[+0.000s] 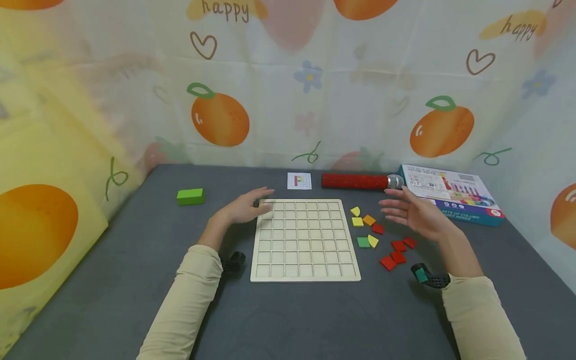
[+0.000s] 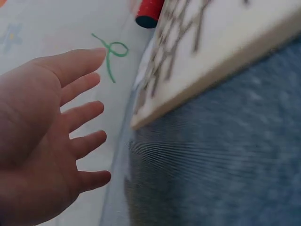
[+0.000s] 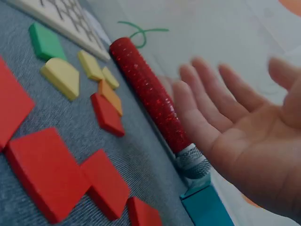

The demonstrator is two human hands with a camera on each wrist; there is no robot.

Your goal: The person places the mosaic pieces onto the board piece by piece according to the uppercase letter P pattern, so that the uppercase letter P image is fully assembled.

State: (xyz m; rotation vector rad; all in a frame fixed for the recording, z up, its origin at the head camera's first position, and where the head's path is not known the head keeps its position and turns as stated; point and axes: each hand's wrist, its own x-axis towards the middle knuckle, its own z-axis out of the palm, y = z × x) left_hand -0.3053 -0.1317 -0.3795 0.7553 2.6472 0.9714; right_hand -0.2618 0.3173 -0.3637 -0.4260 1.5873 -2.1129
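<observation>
The left hand (image 1: 243,209) is held open over the far left corner of the grid board (image 1: 304,240), fingers straight, nothing gripped. The right hand (image 1: 416,212) is spread, palm up and empty, above the loose tiles (image 1: 380,240) lying just right of the board. The red tube (image 1: 355,181) lies beyond, near the box (image 1: 452,192). A careless sweep of the right hand could scatter the tiles or roll the tube; the board could be nudged askew by the left.
</observation>
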